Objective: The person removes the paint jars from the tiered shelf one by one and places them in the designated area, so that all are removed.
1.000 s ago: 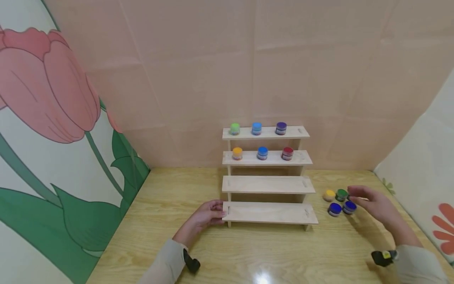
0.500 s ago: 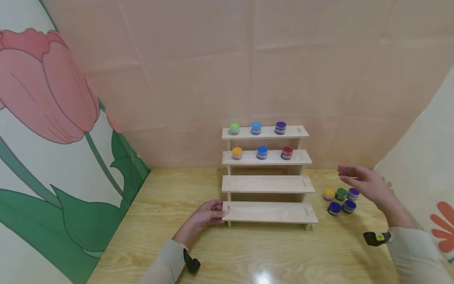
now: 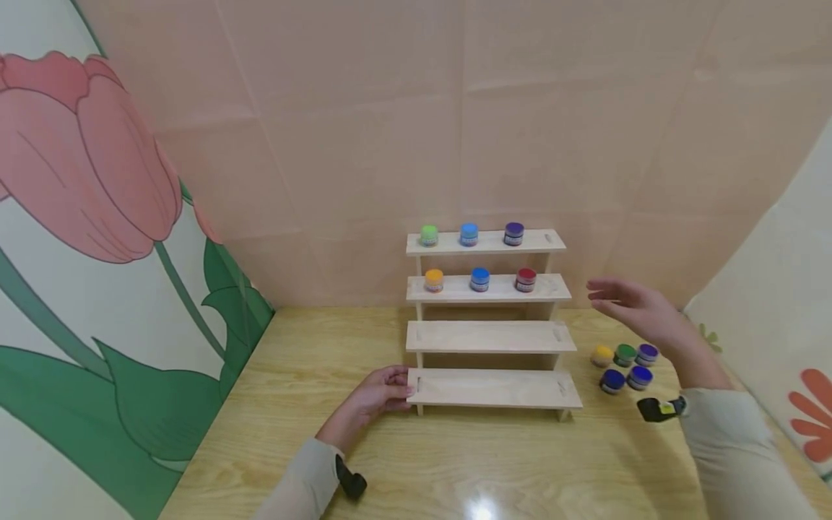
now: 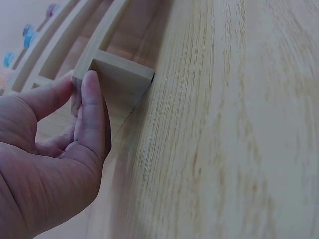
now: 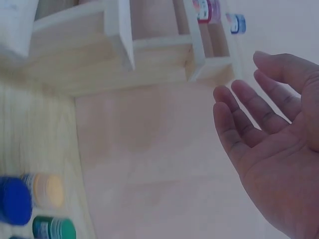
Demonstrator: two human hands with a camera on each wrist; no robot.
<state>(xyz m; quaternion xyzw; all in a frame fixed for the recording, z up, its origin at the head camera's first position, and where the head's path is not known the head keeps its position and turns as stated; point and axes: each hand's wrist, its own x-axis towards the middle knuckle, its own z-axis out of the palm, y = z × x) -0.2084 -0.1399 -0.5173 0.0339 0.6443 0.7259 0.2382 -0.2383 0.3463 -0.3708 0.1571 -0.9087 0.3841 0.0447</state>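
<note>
A wooden tiered rack (image 3: pixel 490 338) stands on the table. My left hand (image 3: pixel 375 391) pinches the left end of its lowest board (image 4: pixel 85 62) between thumb and fingers. My right hand (image 3: pixel 640 309) is in the air to the right of the rack, fingers loosely bent, palm (image 5: pixel 284 169) holding nothing. Light green (image 3: pixel 429 235), light blue (image 3: pixel 469 235) and purple (image 3: pixel 513 233) paint jars sit on the top tier. On the second are an orange jar (image 3: pixel 434 281), a blue jar (image 3: pixel 479 279) and a red jar (image 3: pixel 526 280).
Below the right hand, several jars are grouped on the table (image 3: pixel 494 462): yellow (image 3: pixel 602 356), green (image 3: pixel 625 354), purple (image 3: pixel 646 354) and two dark blue ones (image 3: pixel 612 381). A pinkish cloth backdrop (image 3: pixel 351 159) hangs behind the rack. Flower-printed panels (image 3: pixel 84 289) flank both sides.
My right hand has lifted from beside the jar group, uncovering the purple jar there, and moved left and away from me toward the rack. My left hand keeps its place.
</note>
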